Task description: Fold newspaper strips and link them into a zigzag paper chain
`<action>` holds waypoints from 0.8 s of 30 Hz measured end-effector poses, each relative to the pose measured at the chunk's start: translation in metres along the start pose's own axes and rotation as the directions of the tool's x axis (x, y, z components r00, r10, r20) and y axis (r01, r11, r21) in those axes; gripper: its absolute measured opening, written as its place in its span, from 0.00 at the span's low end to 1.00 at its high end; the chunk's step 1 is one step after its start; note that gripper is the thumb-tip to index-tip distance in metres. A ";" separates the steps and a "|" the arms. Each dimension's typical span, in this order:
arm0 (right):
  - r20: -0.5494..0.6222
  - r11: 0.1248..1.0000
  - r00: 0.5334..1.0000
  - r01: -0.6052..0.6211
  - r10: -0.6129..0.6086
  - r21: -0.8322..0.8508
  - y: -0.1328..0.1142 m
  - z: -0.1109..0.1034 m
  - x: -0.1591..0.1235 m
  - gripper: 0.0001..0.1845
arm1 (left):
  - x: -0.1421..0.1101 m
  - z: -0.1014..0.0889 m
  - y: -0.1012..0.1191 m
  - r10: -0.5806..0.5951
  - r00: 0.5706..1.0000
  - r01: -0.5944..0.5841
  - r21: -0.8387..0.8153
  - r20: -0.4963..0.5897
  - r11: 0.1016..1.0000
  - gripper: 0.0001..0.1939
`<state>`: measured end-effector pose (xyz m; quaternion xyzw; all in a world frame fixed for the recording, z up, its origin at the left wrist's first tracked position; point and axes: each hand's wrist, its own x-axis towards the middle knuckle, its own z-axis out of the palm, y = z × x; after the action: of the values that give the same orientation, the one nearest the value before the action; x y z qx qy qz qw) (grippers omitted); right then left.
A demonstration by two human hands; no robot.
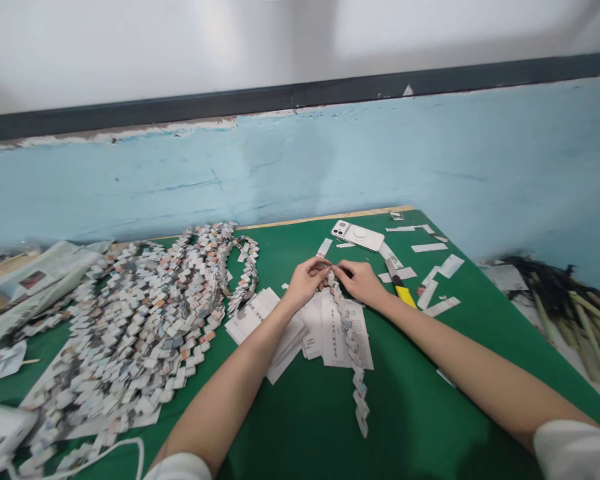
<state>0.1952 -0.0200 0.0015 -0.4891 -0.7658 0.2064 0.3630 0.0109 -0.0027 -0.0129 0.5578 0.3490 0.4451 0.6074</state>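
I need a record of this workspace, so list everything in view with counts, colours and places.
Paper chain: one, mostly white and grey, between the hands
Chain pile: one, mixed pale colours, table's left
Printed sheets: several, white, beneath the chain
Phone: one, white, beyond the hands
Knife: one, yellow and black, beside right forearm
Paper strips: several, mostly white, table's right
Newspaper: count unclear, greyish, far left
Corded device: one, white, near left corner
Stalks: many, yellowish-green, past table's right
Table: one, green, centre
Wall: one, white over blue, behind
Sleeves: two, white, bottom edge
Left hand, right hand: bare, at chain's top
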 end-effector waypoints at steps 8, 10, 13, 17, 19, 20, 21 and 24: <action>-0.004 0.999 1.000 0.007 -0.007 -0.053 0.001 0.003 -0.001 0.20 | -0.001 0.004 0.000 -0.004 0.999 0.004 -0.015 -0.042 1.000 0.24; 0.000 0.997 1.000 0.020 -0.020 -0.071 0.001 0.004 -0.002 0.19 | -0.001 0.003 0.000 -0.024 0.999 0.022 -0.046 -0.039 0.999 0.25; -0.001 0.995 0.999 0.036 -0.036 -0.093 0.001 0.005 -0.003 0.19 | 0.000 0.001 0.001 -0.076 0.997 0.072 -0.098 -0.034 0.993 0.28; -0.008 0.992 0.998 0.058 -0.060 -0.115 0.002 0.007 -0.004 0.18 | -0.001 0.000 0.005 -0.132 0.989 0.121 -0.140 -0.068 0.983 0.29; -0.011 0.990 0.998 0.068 -0.070 -0.125 0.002 0.007 -0.004 0.18 | -0.002 0.001 0.007 -0.146 0.986 0.132 -0.145 -0.086 0.981 0.28; -0.013 0.989 0.997 0.070 -0.072 -0.128 0.003 0.007 -0.004 0.18 | -0.002 0.001 0.008 -0.151 0.984 0.137 -0.144 -0.090 0.980 0.28; -0.014 0.989 0.997 0.071 -0.073 -0.132 0.003 0.007 -0.004 0.18 | -0.002 0.002 0.009 -0.155 0.983 0.141 -0.144 -0.094 0.980 0.28; -0.014 0.988 0.997 0.070 -0.073 -0.140 0.002 0.007 -0.005 0.19 | -0.003 0.003 0.010 -0.165 0.981 0.149 -0.144 -0.105 0.978 0.29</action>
<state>0.1922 -0.0233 -0.0063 -0.4876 -0.7919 0.1344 0.3423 0.0107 -0.0062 -0.0025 0.4587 0.3959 0.4502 0.6559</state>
